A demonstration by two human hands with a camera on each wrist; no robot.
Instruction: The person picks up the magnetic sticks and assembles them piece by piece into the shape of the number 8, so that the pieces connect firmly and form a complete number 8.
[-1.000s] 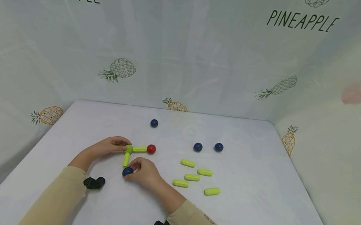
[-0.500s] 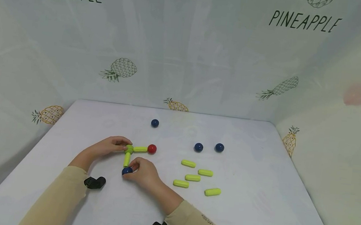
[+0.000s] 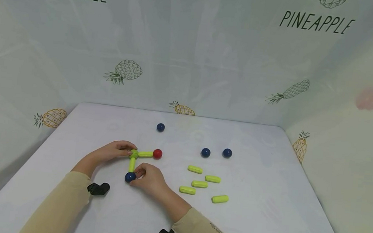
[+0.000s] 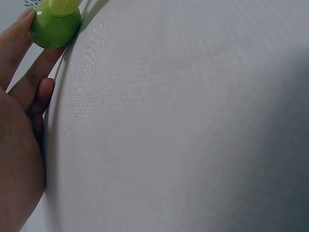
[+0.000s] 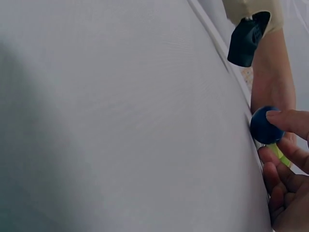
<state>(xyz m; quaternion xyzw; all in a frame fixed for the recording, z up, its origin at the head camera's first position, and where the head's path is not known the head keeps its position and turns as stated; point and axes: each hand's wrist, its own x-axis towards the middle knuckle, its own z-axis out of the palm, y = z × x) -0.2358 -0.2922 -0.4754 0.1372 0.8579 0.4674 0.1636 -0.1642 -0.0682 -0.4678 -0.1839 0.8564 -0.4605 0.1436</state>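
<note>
We see the blue ball [image 3: 130,177] pinched in our right hand [image 3: 148,178] at the near end of the green rod [image 3: 132,165] — a sideways nudge could unseat it. Our left hand [image 3: 112,152] pinches the green ball [image 3: 133,154] just beyond.

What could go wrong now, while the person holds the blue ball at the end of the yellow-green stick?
1. The right hand pinches the dark blue ball only with its fingertips; it might slip and roll across the white table.
2. A push on the short yellow-green stick could turn the corner, because the left hand holds only the round green ball.
3. The glossy red ball is unsupported and may come off.
</note>
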